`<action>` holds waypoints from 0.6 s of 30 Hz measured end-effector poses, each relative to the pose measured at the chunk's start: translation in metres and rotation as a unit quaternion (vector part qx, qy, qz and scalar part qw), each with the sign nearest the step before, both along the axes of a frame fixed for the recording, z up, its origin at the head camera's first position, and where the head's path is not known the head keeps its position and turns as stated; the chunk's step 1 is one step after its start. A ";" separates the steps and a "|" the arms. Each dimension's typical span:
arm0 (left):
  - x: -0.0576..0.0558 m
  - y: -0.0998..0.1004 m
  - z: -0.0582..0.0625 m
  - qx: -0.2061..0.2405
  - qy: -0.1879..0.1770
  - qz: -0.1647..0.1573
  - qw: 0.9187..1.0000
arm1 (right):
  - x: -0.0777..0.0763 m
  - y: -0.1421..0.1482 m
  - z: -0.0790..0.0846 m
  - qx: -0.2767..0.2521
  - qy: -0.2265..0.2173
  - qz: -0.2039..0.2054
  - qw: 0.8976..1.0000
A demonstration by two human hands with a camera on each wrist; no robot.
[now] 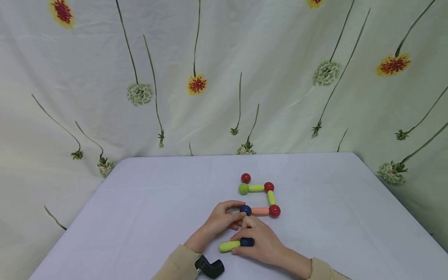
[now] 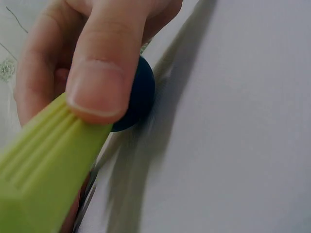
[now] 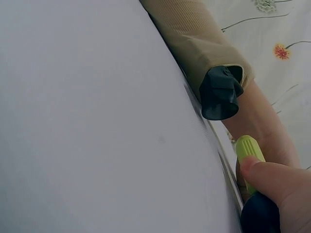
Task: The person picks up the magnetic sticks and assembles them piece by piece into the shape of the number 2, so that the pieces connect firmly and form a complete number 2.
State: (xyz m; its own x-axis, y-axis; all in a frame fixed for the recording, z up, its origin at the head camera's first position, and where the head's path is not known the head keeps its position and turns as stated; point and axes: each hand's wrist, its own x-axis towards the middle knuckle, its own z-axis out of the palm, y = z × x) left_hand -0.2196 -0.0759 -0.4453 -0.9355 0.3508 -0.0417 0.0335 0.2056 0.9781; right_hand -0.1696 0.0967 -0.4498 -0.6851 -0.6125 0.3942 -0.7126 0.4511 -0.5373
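My left hand holds a dark blue ball between thumb and forefinger. That ball ends a chain lying on the table: a coral rod, a red ball, a yellow-green rod, a second red ball, another yellow-green rod and a green ball. Close by, my right hand pinches a separate yellow-green rod, with another dark blue ball at its inner end, partly hidden by fingers. Its thumb presses on this rod in the left wrist view.
One loose red ball lies just behind the green ball. A black wrist camera sits at the left cuff. The white-covered table reaches back to a flower-printed cloth.
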 end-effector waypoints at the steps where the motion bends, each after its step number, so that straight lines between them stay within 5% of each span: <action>1: 0.000 0.000 0.000 -0.002 0.002 0.001 1.000 | 0.000 0.000 0.000 -0.002 0.006 0.002 1.000; 11: -0.001 0.001 -0.001 -0.001 -0.005 0.005 1.000 | -0.002 0.001 -0.004 -0.018 0.096 0.022 0.995; 18: -0.001 0.001 0.000 -0.008 -0.008 0.006 1.000 | -0.001 0.001 -0.002 0.006 0.101 0.022 0.995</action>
State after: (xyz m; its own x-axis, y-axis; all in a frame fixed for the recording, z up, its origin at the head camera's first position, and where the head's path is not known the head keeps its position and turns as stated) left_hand -0.2208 -0.0752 -0.4453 -0.9387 0.3388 -0.0629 0.0150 0.2224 0.9748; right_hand -0.1702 0.0982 -0.4516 -0.5642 -0.6457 0.5145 -0.8252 0.4216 -0.3758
